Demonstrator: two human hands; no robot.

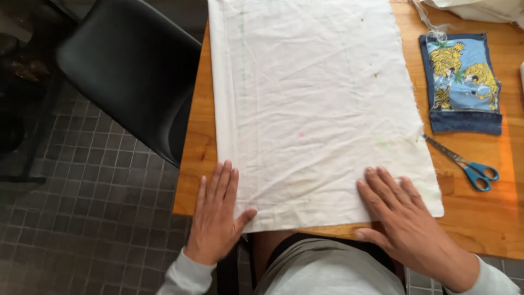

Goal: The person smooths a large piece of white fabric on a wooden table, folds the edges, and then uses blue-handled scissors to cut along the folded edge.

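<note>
A large creased white cloth [316, 104] lies spread flat on a wooden table [480, 213], with a folded hem along its left side. My left hand [216, 216] rests palm down on the cloth's near left corner, fingers apart, holding nothing. My right hand [401, 216] presses flat on the cloth's near right part, fingers spread, also holding nothing. Both hands lie close to the table's near edge.
Blue-handled scissors [464, 163] lie on the table just right of the cloth. A blue patch of fabric with yellow tiger prints [461, 82] sits further back on the right. A black chair [134, 71] stands left of the table over a grey tiled floor [82, 218].
</note>
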